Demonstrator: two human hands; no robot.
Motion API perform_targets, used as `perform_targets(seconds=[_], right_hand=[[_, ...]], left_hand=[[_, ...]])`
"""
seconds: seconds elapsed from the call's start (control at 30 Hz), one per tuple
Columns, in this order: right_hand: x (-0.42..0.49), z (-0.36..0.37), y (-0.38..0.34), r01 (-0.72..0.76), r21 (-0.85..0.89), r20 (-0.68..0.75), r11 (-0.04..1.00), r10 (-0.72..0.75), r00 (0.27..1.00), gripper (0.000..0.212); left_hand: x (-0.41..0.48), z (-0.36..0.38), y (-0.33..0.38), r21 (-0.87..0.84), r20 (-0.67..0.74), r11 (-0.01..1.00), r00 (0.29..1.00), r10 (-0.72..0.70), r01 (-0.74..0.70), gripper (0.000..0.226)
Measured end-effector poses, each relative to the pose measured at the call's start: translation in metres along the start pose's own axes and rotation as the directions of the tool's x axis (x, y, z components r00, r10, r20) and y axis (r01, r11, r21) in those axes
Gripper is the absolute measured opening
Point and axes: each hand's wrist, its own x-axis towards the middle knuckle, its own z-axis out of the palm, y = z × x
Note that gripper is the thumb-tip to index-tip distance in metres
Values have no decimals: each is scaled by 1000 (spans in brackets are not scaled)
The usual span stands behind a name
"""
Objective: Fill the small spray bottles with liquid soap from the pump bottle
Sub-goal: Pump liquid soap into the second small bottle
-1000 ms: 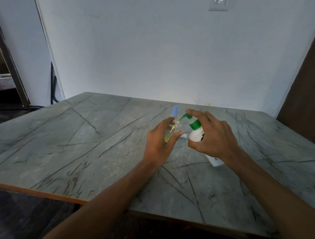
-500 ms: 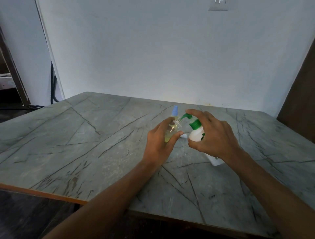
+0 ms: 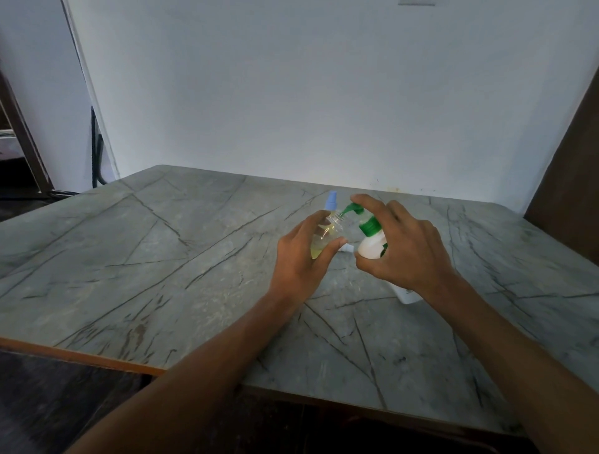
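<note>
I see L hand wrapped round small clear spray bottle, tilted, yellowish liquid inside, R hand gripping white pump bottle, index finger on green pump head, spout at open neck, blue-capped spray bottle just behind, grey marble surface below.

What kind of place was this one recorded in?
Likely a plain room in a home: a stone-patterned table against a bare white wall, with a switch plate up top.

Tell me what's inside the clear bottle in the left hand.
There is yellowish liquid low in the clear bottle. The left hand covers its base, so the full amount is hidden.
</note>
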Motion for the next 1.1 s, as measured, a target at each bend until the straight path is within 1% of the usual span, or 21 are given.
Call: perform_targets(seconds=[0.3,0.47,0.63,0.7,0.8,0.9,1.1], right_hand=[[0,-1,0,-32,73,-14,997,33,999,86],[0,-2,2,-42,111,-28,993,46,999,79],[-2,-1,2,-26,155,-83,988,40,996,73],[-2,-1,1,-26,137,-81,990,37,996,74],[-2,-1,-1,-33,83,-66,996,39,997,81],[-2,1,-3,-8,21,-67,1000,9,998,86],[-4,-1,-1,51,-41,-61,998,-53,997,95]], left_hand=[[-1,1,1,-4,7,1000,1000,12,-12,50],[-3,2,4,-28,19,999,1000,19,-18,49],[-5,3,8,-42,36,999,999,26,-25,51],[-5,3,8,-41,37,999,999,25,-24,51],[-3,1,6,-41,16,999,1000,7,-6,50],[-1,-1,4,-35,-1,999,1000,-8,8,48],[0,-1,4,-28,2,999,1000,-28,28,49]])
